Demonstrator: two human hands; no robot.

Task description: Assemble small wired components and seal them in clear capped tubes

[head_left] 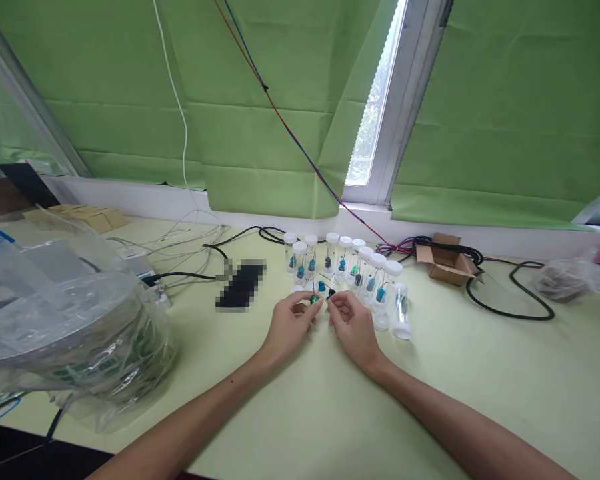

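My left hand (291, 321) is pinched on a small green component (315, 299) with a thin wire lead standing up from it. Close beside it, my right hand (353, 325) grips a small black component (331, 293) with thin leads between thumb and fingers. The fingertips of both hands nearly meet. Just beyond them lies a loose blue component (321, 287). Several clear tubes with white caps (393, 269) stand in a cluster behind my hands, holding blue, green and dark components with wire leads. One capped tube (402, 312) is at the right, nearest to my right hand.
A large reel in a clear plastic bag (115, 360) fills the left. A blurred-out dark object (241, 287) lies left of the tubes. At the back right are an open cardboard box (447, 268), a looped black cable (510, 315) and a plastic bag (563, 277).
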